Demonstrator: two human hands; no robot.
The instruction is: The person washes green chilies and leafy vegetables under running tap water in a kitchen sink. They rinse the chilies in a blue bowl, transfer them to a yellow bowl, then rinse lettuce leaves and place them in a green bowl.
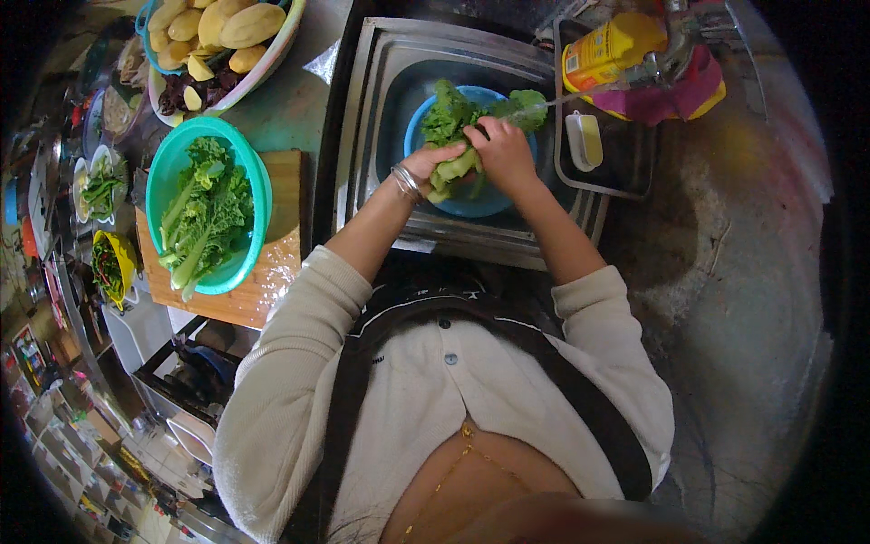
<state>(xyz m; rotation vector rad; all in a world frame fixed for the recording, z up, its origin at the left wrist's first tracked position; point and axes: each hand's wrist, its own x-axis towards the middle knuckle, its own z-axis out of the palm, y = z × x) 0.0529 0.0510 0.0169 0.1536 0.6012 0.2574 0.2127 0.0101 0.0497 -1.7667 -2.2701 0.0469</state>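
Note:
Both of my hands hold leafy green vegetables (457,167) above a blue plastic basin (484,206) in the metal sink (401,68). My left hand (433,162), with silver bangles at its wrist, grips the pale stalks from the left. From the right, my right hand (506,153) curls its fingers over the same bunch. A thin stream of water (567,98) runs from the metal faucet (656,68) towards the leaves beside my right hand. The basin's bottom is largely hidden by my hands and the greens.
To the left, a turquoise basin (262,204) of washed-looking greens stands on a wooden cutting board (285,238). Beyond it is a large bowl (279,61) with peeled potatoes (251,27). Right of the sink, a tray (615,182) holds a yellow container (605,51) and a soap dish (582,141).

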